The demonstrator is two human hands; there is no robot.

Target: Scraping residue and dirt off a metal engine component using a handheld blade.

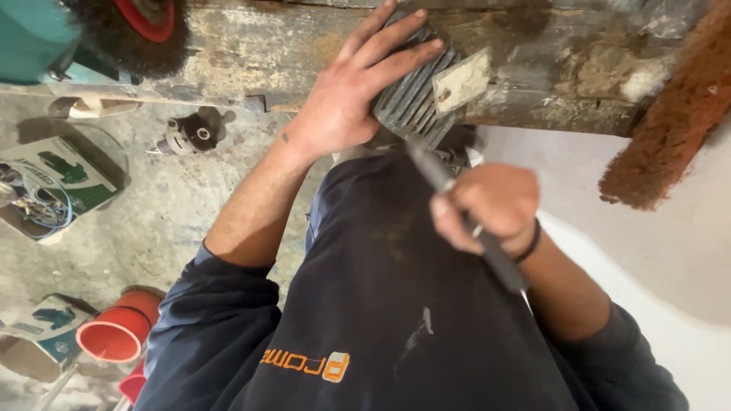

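Right, closest in we have the dark navy sweatshirt (396, 320) filling the bottom of the view, both sleeves pushed up. Just above it, the right hand (487, 209) is balled into a tight fist around the long dark grey handle (499, 262), which runs diagonally from lower right up toward the beam; thumb and fingers are fully curled, no gap showing. Follow that handle up and it meets the grey ribbed metal brush head (411, 103), lying against the weathered, stained wooden beam (548, 68). On top of it, the left hand (346, 99) is spread flat, fingers (396, 49) straight and slightly fanned, pressing down on the ribbed back rather than gripping it. A small pale rectangular plate (461, 82) sits at the head's right edge. Off to the left on the dusty concrete floor (167, 213), an orange plastic pipe fitting (114, 335), green-and-white cardboard boxes (65, 179), and, farther up, a teal power tool with a black wire wheel (126, 34).
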